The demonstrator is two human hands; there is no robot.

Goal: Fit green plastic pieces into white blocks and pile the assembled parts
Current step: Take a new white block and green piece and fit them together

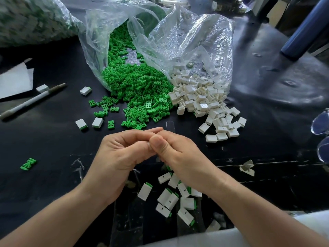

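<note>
Both hands meet above the near side of the table (267, 107): left hand (121, 154) and right hand (179, 154), fingers curled inward, tips touching, right thumb on top. Whatever sits between them is covered, so I can't tell what I'm holding, if anything; the pose looks like a press-fit, but that's a guess. Directly under my wrists lies the pile of assembled parts (169, 198): roughly a dozen white bodies with a green end showing, loosely heaped and not stacked. Left of that, one stray green piece (28, 164) lies alone. Further out, two more finished units (89, 123) sit side by side, near a few scattered greens. Beyond them is the raw stock: green pieces (137, 90) spilling in a big heap from a clear bag (187, 41), with white blocks (201, 102) spilling from the same bag's right side, the two heaps touching in the middle. A pen (33, 100) and a sheet of paper (14, 81) lie at left, with one loose block just beside the pen. Glasses (322, 125) sit at the right edge. Far left is a second bag (32, 18), too blurred to say what's in it. Progress estimate: barely started. Done count is tiny against the stock, and hundreds of each part are left.
</note>
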